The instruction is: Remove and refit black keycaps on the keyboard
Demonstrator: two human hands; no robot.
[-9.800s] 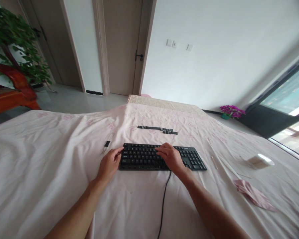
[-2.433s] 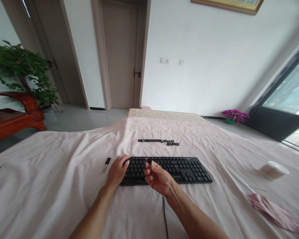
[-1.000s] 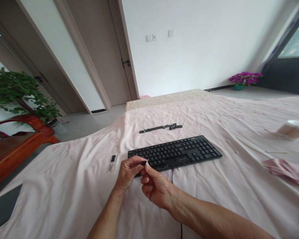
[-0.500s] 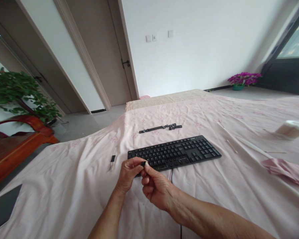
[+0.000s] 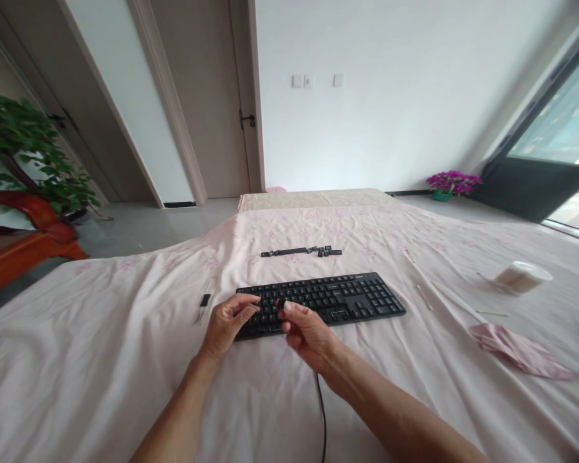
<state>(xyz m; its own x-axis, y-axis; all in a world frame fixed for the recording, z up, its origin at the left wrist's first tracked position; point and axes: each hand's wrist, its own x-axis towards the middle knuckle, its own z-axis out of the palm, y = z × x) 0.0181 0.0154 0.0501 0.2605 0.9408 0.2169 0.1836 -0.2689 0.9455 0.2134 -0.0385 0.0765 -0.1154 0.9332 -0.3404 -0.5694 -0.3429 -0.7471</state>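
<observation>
A black keyboard [image 5: 347,297] lies on a pink flowered sheet [image 5: 101,360], its cable [image 5: 322,411] running toward me. My left hand [image 5: 224,323] is curled over the keyboard's left end, fingertips down on the keys. My right hand [image 5: 309,331] hovers over the left half of the keys, thumb and forefinger pinched on a small black keycap [image 5: 281,303] that hardly stands out against the keys. The two hands are a little apart.
Beyond the keyboard lies a row of loose black keycaps [image 5: 302,251]. A small black tool [image 5: 205,300] lies to the left. To the right are thin sticks [image 5: 422,297], a round white tub [image 5: 518,278] and a crumpled pink cloth [image 5: 516,350]. A plant [image 5: 24,148] and doors stand behind.
My head has turned to face the keyboard. Both hands pinched the keycap in front of the keyboard; now the left has let go and sits on the keyboard's end, while the right holds the keycap over the keys.
</observation>
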